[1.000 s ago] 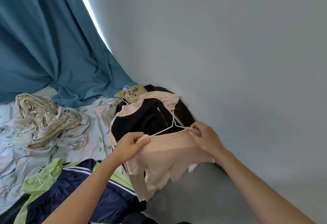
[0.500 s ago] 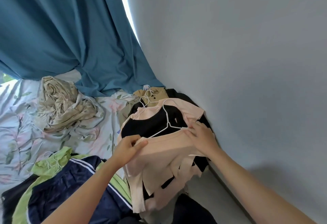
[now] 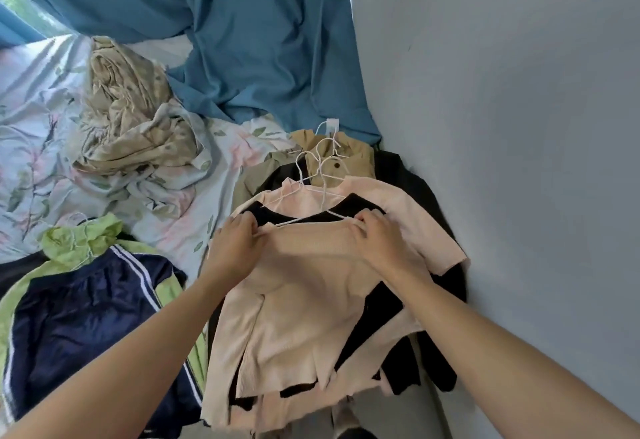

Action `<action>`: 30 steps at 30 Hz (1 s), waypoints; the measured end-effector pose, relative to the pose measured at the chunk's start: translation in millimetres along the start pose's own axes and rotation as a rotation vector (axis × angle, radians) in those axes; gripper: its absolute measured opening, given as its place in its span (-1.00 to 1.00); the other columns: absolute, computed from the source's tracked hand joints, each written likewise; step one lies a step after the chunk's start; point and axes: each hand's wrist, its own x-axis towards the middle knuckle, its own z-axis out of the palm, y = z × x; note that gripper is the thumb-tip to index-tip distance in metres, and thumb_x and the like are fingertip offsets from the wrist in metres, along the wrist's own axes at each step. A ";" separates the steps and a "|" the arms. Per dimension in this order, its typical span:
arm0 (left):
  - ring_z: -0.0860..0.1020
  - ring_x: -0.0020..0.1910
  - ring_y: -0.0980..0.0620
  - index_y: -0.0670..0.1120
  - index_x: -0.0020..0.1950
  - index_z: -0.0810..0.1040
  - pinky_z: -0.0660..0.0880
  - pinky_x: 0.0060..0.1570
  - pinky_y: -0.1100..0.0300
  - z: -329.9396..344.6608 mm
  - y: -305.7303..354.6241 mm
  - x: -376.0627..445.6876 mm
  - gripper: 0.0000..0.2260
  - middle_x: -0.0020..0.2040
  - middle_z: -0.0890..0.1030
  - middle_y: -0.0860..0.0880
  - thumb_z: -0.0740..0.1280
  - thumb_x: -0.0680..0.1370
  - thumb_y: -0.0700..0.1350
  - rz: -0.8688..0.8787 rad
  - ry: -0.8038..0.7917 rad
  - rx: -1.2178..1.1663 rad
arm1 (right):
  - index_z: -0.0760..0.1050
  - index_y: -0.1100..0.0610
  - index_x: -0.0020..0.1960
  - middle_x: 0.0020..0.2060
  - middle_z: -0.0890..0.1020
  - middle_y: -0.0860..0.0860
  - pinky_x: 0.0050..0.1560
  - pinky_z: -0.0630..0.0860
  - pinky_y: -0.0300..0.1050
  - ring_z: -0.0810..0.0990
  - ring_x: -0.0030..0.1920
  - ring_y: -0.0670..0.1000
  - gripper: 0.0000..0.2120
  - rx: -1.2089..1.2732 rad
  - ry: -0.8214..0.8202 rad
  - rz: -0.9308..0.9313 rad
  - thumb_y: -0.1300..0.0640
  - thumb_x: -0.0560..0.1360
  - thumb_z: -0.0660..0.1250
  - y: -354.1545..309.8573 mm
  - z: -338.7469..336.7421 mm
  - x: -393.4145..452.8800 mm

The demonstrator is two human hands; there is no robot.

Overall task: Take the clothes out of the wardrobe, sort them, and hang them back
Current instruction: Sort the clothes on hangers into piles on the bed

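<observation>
I see the plain grey wall [image 3: 502, 127] bounding the right side, with the teal fabric curtain [image 3: 242, 40] hanging along the far edge. The floral-print bedsheet [image 3: 31, 99] covers the left, carrying a crumpled beige printed cloth [image 3: 128, 116]. A navy and lime-green striped jacket [image 3: 86, 314] lies near left. Against the wall sits a pile of hung clothes, touching it. On top lies the pale pink ribbed top [image 3: 298, 293]. My left hand [image 3: 235, 248] pinches its left shoulder; my right hand [image 3: 377, 241] pinches its right shoulder. A thin white wire hanger [image 3: 323, 196] sticks out of its neckline. Open sheet remains between jacket and pile.
</observation>
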 end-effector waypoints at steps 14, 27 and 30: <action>0.45 0.26 -0.13 -0.03 0.32 0.46 0.42 0.18 -0.07 93.1 -104.5 -49.2 -0.66 0.28 0.46 -0.01 0.36 0.55 -0.13 -0.070 0.003 0.014 | 0.35 0.13 0.53 0.52 0.35 0.10 0.49 0.34 0.22 0.34 0.48 0.17 -0.44 -0.164 -0.061 -0.330 0.13 0.54 0.31 -18.1 109.9 -1.3; 0.51 0.21 -0.11 -0.05 0.35 0.48 0.46 0.10 -0.01 73.2 -267.3 -128.0 -0.64 0.24 0.51 -0.02 0.37 0.56 -0.07 -0.207 -0.015 0.088 | 0.33 0.10 0.54 0.48 0.38 0.03 0.52 0.31 0.07 0.32 0.47 0.06 -0.52 -0.179 -0.290 -0.615 0.02 0.64 0.24 -170.0 231.1 -30.3; 0.50 0.18 -0.08 -0.03 0.33 0.48 0.47 0.09 0.01 76.0 -319.2 -137.8 -0.68 0.21 0.51 0.01 0.33 0.59 -0.03 -0.284 -0.010 0.075 | 0.32 0.08 0.53 0.48 0.37 0.01 0.50 0.34 0.05 0.33 0.47 0.06 -0.50 -0.206 -0.321 -0.645 0.02 0.62 0.28 -207.3 272.8 -37.8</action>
